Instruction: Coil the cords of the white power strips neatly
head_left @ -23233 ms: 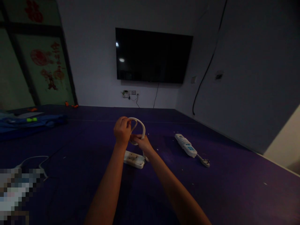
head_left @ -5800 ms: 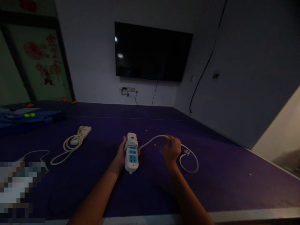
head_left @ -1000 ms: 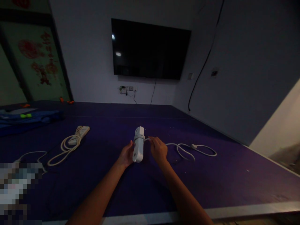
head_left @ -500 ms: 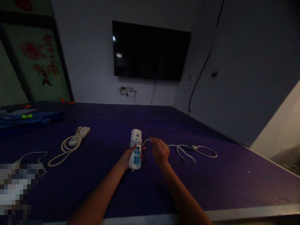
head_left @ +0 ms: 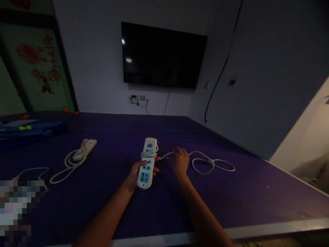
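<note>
A white power strip (head_left: pixel 145 171) with blue socket faces is tilted up in my left hand (head_left: pixel 134 173), which is closed around its lower half, thumb on the front. Several turns of its white cord (head_left: pixel 149 155) wrap the strip's upper half. From there the cord runs right into my right hand (head_left: pixel 181 162), whose curled fingers are around it; the fingertips are partly hidden. Past that hand, the loose cord (head_left: pixel 200 171) lies in loops on the purple surface, with its plug (head_left: pixel 210 161) among them.
To the left lies another power strip (head_left: pixel 89 146) with a coiled cord (head_left: pixel 69 164). Blue cloth (head_left: pixel 48 128) is at the far left, near small orange objects (head_left: pixel 75 113). A television (head_left: pixel 164 56) hangs on the wall beyond the purple tabletop (head_left: pixel 123 219).
My right hand has shifted slightly right along the cord, and the loops beyond it have moved. The power strip has turned, its lower end swinging left and its face more toward me.
</note>
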Motion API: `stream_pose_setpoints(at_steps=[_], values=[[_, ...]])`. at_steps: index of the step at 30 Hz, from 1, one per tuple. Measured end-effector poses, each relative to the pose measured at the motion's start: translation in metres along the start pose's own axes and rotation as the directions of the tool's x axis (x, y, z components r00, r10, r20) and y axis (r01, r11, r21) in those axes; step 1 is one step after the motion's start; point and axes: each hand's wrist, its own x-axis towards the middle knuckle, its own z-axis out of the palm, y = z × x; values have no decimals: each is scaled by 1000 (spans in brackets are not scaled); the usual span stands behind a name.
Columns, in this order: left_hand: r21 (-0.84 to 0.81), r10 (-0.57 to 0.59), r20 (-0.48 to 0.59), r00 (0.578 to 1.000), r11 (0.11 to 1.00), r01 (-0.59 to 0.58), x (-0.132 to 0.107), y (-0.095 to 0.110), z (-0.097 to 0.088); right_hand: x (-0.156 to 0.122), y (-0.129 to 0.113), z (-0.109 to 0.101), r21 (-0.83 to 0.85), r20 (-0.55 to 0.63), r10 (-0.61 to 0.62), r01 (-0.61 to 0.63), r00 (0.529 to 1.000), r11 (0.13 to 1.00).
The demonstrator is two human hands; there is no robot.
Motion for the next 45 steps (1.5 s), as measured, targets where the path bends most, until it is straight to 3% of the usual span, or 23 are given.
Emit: stream_pose_setpoints(at_steps=[3,6,9,12,17,22,27,33,36,39,42,45], values=[[8,12,53,999,1000,-13,1,-3,-3,-1,-7,7,30,101,-207,205,973,978],[-28,11,78,997,1000,-9,4,-7,-9,-5,-22,12,200,165,-452,419,877,886],[-96,47,75,996,995,-39,8,-8,-16,-13,-37,16,285,202,-523,461,828,840],[-157,59,27,998,986,-54,11,-6,-22,-18,-41,15,275,166,-493,440,854,855],[-141,-19,-76,997,990,8,14,-6,-30,-12,-34,4,274,-55,-406,405,912,873],[-94,-48,-120,992,995,37,18,-11,-35,-7,-32,-4,276,-186,-296,339,937,900],[-86,-87,-163,983,994,74,23,-13,-39,-4,-33,-13,327,-345,-172,290,923,900],[-43,-34,-258,966,999,24,24,-10,-33,1,-32,-22,315,-476,-92,267,875,911],[-41,-9,-303,953,999,-3,23,-7,-29,3,-30,-21,299,-458,-61,218,887,929],[-57,36,-335,942,997,-58,21,-2,-27,4,-25,-16,271,-368,-19,127,930,954],[-97,91,-333,939,987,-130,18,5,-26,2,-19,-10,167,-209,-14,50,978,985],[-160,119,-278,953,973,-168,15,9,-25,-1,-19,-7,-26,-18,-90,89,996,996]])
